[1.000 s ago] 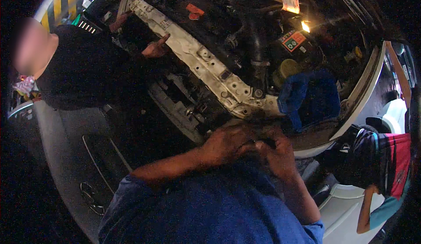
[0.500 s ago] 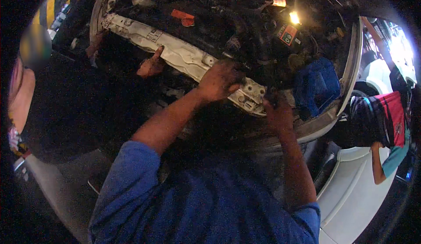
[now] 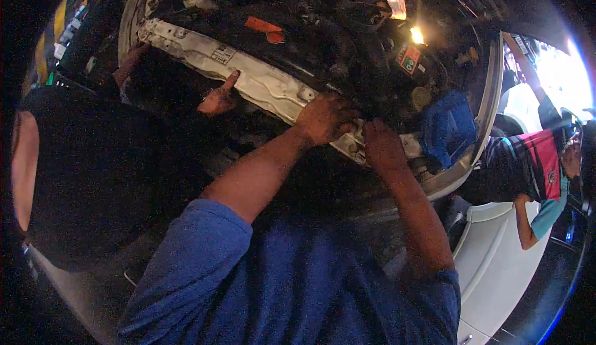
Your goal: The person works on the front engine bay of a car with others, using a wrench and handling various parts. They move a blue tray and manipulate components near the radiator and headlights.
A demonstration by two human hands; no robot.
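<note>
A white, dirt-streaked radiator support bar [image 3: 261, 87] lies slantwise across the front of an open engine bay. My left hand [image 3: 324, 120] is wrapped over the bar right of its middle, the fingers curling past its far edge. Close beside it, my right hand [image 3: 382, 143] is closed on the bar's right end and covers much of that end. The right fingertips are partly hidden in shadow. Farther left, a co-worker's hand [image 3: 217, 98] touches the near edge of the bar with one finger raised. That person's other hand is near the bar's left end.
A blue plastic container [image 3: 448, 126] stands inside the bay's right side. A lit lamp [image 3: 416, 35] and an orange-labelled part [image 3: 408, 58] are behind it. An orange tag [image 3: 263, 26] lies beyond the bar. A co-worker in black [image 3: 105, 171] leans in at left; another person [image 3: 537, 165] stands at right.
My right hand has moved left and up, onto the bar's end and nearer my left hand. The left hand has shifted slightly right along the bar. The co-worker at left leans farther in.
</note>
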